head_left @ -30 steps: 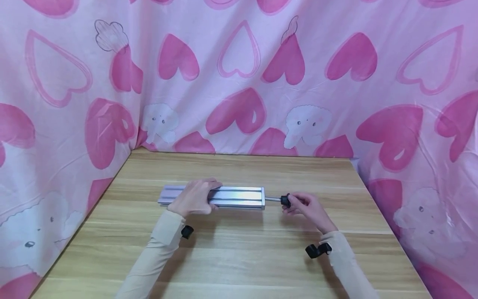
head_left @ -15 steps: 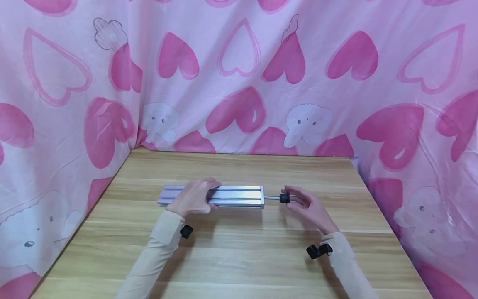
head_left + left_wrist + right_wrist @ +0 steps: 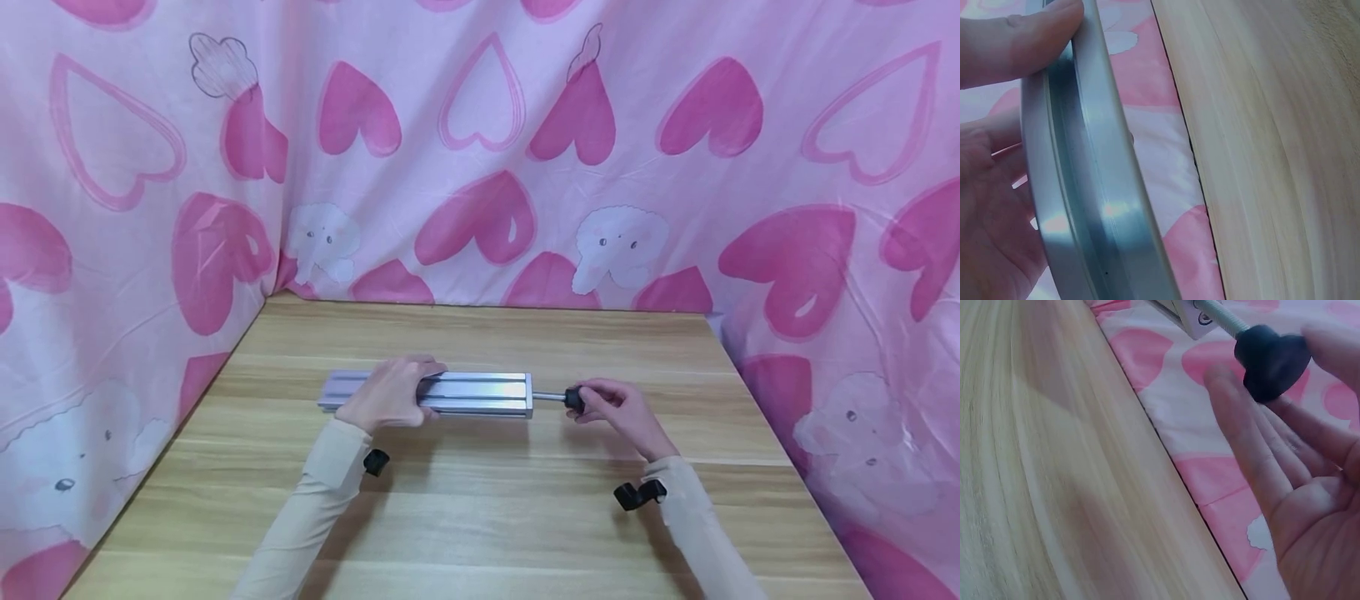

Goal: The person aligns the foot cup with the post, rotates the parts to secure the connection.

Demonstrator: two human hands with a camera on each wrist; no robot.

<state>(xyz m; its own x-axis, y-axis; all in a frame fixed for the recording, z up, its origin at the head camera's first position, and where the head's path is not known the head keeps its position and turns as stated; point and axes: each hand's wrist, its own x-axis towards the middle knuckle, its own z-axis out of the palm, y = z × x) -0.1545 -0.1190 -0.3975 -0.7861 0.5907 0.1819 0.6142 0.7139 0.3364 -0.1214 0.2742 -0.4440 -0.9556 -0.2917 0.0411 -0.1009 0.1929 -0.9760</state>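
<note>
My left hand (image 3: 392, 393) grips a silver aluminium profile (image 3: 480, 393) with long grooves, held level just over the table. The left wrist view shows the thumb (image 3: 1029, 40) pressed on the grooved side of the bar, with fingers behind it. From the bar's right end sticks a threaded rod (image 3: 549, 397) that carries a black levelling foot (image 3: 573, 399). My right hand (image 3: 624, 415) pinches this foot. In the right wrist view, the foot (image 3: 1272, 361) sits between thumb and fingers, and the thread of the rod shows beside the bar's end plate (image 3: 1191, 315).
A wood-grain table (image 3: 480, 508) lies under both hands. Pink heart-patterned cloth (image 3: 472, 100) hangs behind it and along both sides. A black strap mount (image 3: 639, 494) juts from the right wrist, another mount (image 3: 376, 462) from the left.
Half a second ago my right fingers were spread loosely around the black foot; now they pinch it again, as they did a second ago. The left hand and the profile stay nearly still.
</note>
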